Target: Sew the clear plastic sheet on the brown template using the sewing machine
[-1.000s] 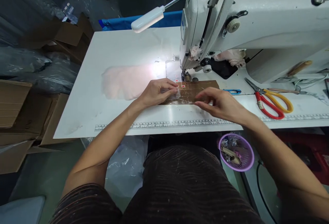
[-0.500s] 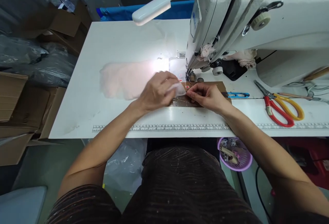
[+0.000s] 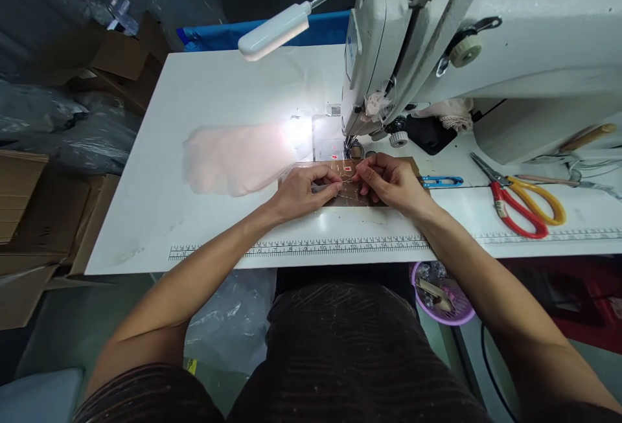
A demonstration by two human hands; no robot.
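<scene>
Two hands, left hand [image 3: 302,191] and right hand [image 3: 389,180], grip pinched on clear film [image 3: 340,184]; purple basket [image 3: 444,298] holds, perhaps, scraps.

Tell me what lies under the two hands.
A brown taped patch on the white table lies under the left hand and right hand. Whatever the fingertips pinch is covered.

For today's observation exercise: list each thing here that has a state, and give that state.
Lamp: lit.
Scissors: shut, flat on table.
Snips: lying flat.
Left hand: fingers pinching a clear piece.
Right hand: pinching beside it.
Basket: holds scraps.
</scene>
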